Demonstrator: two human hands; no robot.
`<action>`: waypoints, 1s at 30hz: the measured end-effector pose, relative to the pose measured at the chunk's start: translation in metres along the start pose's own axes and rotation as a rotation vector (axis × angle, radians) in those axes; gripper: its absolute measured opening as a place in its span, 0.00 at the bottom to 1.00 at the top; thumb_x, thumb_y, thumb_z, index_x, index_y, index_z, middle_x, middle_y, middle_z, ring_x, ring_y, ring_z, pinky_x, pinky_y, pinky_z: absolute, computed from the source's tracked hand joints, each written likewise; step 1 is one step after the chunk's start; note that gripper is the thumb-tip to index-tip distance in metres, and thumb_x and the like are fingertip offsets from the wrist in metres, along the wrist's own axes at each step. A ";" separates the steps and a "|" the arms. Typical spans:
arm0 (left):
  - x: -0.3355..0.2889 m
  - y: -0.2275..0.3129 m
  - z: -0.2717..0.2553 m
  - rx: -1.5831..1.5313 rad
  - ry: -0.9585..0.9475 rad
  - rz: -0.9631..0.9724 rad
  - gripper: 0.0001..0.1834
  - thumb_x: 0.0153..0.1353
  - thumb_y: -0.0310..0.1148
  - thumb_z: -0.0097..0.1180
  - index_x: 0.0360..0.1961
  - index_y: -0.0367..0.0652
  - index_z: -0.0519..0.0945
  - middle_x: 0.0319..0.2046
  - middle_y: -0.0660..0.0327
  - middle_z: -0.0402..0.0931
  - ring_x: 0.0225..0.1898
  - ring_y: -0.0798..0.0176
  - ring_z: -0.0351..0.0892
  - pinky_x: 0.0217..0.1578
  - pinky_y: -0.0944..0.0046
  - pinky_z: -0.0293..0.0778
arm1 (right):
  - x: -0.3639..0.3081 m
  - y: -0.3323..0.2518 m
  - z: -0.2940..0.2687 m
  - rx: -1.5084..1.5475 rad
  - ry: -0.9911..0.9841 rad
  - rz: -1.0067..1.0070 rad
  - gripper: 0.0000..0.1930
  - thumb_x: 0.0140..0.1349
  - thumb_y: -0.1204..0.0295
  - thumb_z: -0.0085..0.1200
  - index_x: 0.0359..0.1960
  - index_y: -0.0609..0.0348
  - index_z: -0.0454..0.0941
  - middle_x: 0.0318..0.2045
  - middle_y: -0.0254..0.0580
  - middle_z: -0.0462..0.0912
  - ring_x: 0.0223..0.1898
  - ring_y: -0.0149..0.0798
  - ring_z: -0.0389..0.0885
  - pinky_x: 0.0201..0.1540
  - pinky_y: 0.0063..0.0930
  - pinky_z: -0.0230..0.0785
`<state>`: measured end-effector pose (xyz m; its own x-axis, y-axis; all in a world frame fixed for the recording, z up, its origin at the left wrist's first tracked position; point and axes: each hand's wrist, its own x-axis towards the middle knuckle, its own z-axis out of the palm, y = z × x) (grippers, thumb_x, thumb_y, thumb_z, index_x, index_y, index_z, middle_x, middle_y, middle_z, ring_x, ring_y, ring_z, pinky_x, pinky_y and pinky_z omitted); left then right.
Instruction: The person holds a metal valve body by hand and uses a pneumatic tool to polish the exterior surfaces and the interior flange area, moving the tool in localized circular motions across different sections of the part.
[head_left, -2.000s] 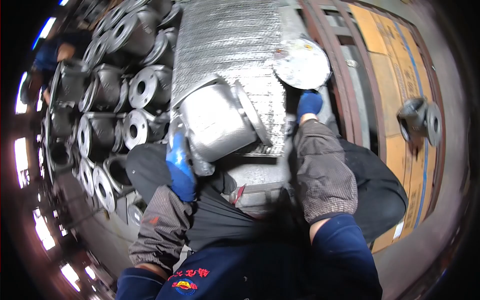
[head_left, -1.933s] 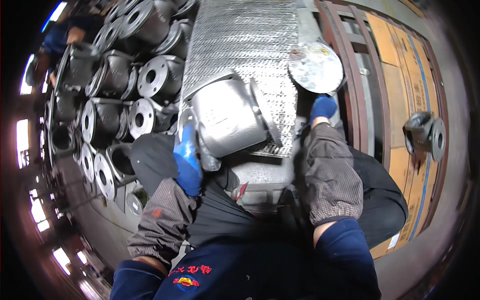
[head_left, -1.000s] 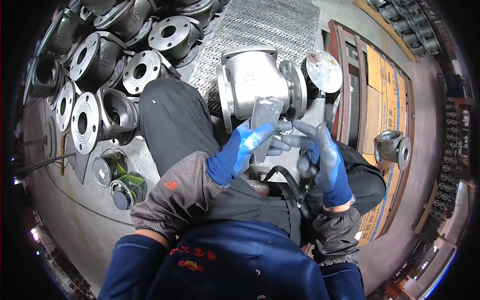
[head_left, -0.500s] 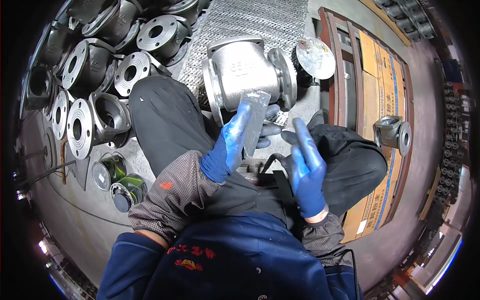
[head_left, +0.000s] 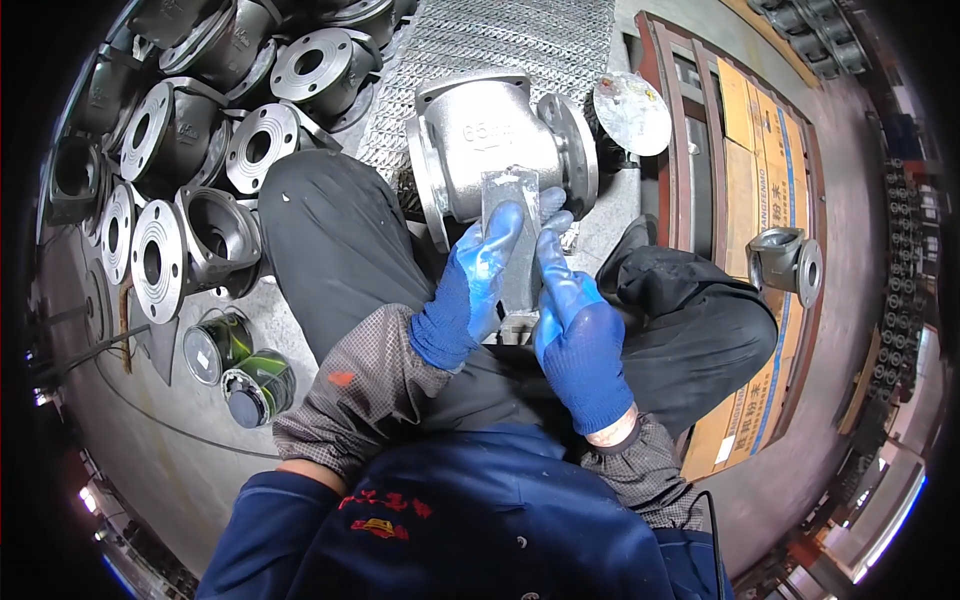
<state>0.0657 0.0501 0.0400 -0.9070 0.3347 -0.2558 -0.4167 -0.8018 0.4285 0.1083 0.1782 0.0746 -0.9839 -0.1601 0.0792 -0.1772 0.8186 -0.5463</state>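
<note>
A flat, tapered grey plate [head_left: 518,255], looking like a putty scraper with a pale smear on its upper end, stands between my two blue-gloved hands. My left hand [head_left: 478,275] grips it, thumb lying on its face and fingers behind. Along its right edge, my right hand [head_left: 580,320] is closed against it; the fingers behind are partly hidden. Just beyond the plate's far end sits a silver-grey flanged valve body [head_left: 490,145], its lower front covered by the plate and fingers. Whether plate and casting touch, I cannot tell.
Several flanged castings [head_left: 155,255] are heaped at the left, near two green-and-black cans [head_left: 258,388]. A round, smeared disc [head_left: 632,112] is right of the valve body. Farther right are a reddish metal frame [head_left: 690,130], cardboard boxes [head_left: 745,200] and another casting [head_left: 783,265].
My right hand has moved left and closed onto the plate's edge. The plate has turned more upright and shifted slightly. The valve body looks almost unmoved.
</note>
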 end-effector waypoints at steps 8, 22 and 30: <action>-0.003 0.000 -0.008 0.081 0.003 0.015 0.29 0.71 0.42 0.41 0.65 0.33 0.58 0.61 0.49 0.65 0.60 0.54 0.69 0.61 0.56 0.66 | 0.013 0.000 0.002 0.044 0.068 -0.060 0.28 0.54 0.80 0.51 0.60 0.50 0.72 0.26 0.51 0.76 0.24 0.52 0.77 0.26 0.40 0.70; -0.011 0.001 -0.018 0.093 0.070 -0.043 0.22 0.68 0.32 0.47 0.60 0.34 0.64 0.51 0.53 0.73 0.50 0.57 0.78 0.49 0.58 0.78 | 0.017 0.009 -0.023 0.406 0.089 0.036 0.23 0.58 0.88 0.46 0.57 0.65 0.73 0.42 0.45 0.82 0.34 0.30 0.78 0.38 0.22 0.71; -0.015 -0.003 -0.014 0.436 0.248 0.058 0.20 0.68 0.29 0.49 0.60 0.37 0.68 0.48 0.64 0.72 0.44 0.76 0.73 0.46 0.76 0.70 | 0.016 -0.005 -0.017 0.172 -0.051 0.017 0.21 0.56 0.87 0.47 0.53 0.63 0.76 0.41 0.55 0.82 0.38 0.47 0.82 0.43 0.29 0.72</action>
<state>0.0821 0.0410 0.0306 -0.9093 0.1254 -0.3967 -0.4013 -0.5163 0.7566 0.0926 0.1810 0.0927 -0.9836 -0.1781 0.0290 -0.1497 0.7155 -0.6824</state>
